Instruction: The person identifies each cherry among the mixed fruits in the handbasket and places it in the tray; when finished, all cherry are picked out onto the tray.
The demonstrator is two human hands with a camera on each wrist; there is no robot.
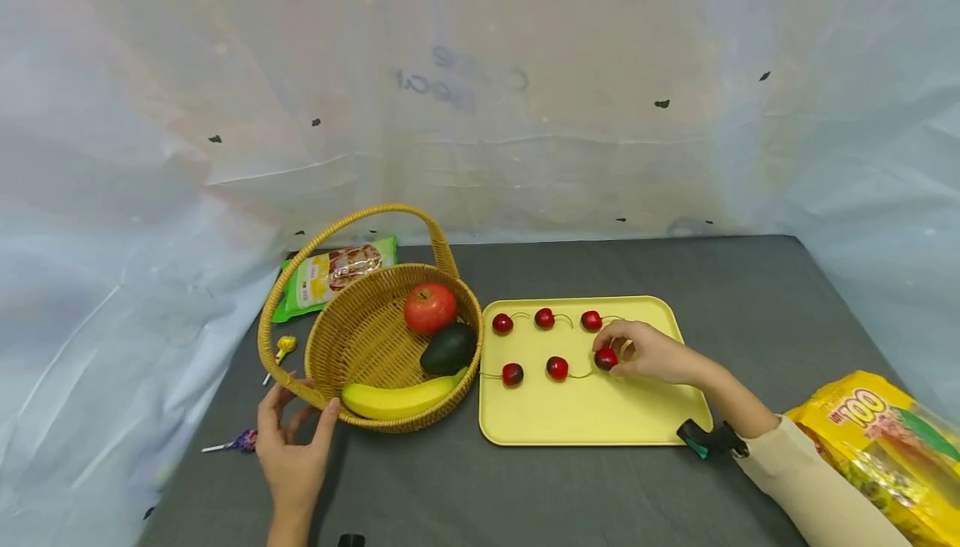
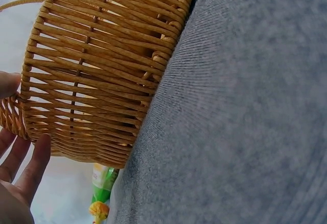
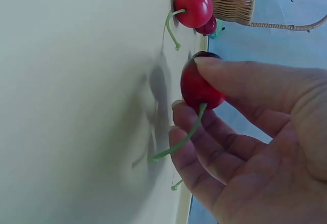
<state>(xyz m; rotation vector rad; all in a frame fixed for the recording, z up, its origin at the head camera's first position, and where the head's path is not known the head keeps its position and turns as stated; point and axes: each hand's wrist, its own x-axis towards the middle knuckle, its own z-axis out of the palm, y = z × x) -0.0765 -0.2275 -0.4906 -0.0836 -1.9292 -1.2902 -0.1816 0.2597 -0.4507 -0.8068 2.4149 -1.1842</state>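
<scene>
Down near the camera, the left hand (image 1: 291, 447) lies with straight fingers (image 2: 31, 166) against the near rim of the basket (image 1: 352, 345), at about 7 o'clock, likely to keep it from sliding. An apple (image 1: 430, 308), an avocado (image 1: 448, 348) and a banana (image 1: 397, 399) sit inside. On the yellow tray (image 1: 585, 409), just right of the basket, the right hand (image 1: 651, 353) pinches a cherry (image 3: 199, 86) between thumb and fingers. Five more cherries sit in two neat rows at 9 o'clock from it.
</scene>
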